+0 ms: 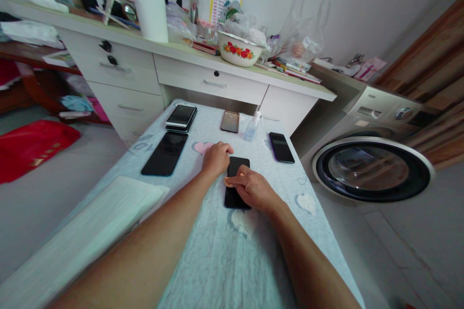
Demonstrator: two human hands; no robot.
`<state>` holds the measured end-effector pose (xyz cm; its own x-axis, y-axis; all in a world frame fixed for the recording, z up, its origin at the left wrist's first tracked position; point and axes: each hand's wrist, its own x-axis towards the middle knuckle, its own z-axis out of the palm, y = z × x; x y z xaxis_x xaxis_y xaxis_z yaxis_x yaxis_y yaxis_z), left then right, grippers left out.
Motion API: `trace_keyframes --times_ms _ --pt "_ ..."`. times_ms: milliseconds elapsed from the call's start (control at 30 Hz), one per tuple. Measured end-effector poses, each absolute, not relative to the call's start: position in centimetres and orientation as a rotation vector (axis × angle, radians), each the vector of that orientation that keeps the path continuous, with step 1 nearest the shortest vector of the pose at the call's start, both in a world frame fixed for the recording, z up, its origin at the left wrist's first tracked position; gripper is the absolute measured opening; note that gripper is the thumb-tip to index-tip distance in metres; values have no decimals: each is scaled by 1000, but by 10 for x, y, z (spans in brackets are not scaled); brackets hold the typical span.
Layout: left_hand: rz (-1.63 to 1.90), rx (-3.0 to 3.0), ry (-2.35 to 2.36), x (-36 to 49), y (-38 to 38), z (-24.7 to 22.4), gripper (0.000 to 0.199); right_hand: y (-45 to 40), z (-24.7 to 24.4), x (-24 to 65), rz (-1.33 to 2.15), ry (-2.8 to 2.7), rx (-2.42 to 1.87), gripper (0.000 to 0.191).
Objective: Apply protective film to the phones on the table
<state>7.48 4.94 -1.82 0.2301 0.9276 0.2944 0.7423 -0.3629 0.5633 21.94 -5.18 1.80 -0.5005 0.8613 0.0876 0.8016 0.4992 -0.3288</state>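
A black smartphone (237,199) lies flat on the cloth-covered table, its dark screen up. My left hand (216,158) is at its upper left corner, fingers curled together; whether they grip anything is hidden. Across the phone's middle lies my right hand (253,187), its index finger pointing left and the other fingers folded in. An orange-tan patch shows at its fingertips, too small to name. Beyond the phone stand a clear spray bottle (251,128) and a brownish phone case (230,121).
On the left of the table are a large black phone (166,153), stacked phones (181,117) and a folded whitish cloth (105,222). A purple-edged phone (281,147) lies right. Behind runs a cluttered cabinet (213,82); a washing machine (366,106) stands to the right.
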Motion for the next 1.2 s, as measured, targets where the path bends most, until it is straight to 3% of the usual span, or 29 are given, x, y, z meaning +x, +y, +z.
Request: trace_keyframes --times_ms 600,1200 --pt "853 2233 1548 75 50 -19 27 -36 16 222 74 -2224 -2011 36" --pt "858 2251 1532 74 51 -21 24 -44 17 232 105 -2216 -1958 35"
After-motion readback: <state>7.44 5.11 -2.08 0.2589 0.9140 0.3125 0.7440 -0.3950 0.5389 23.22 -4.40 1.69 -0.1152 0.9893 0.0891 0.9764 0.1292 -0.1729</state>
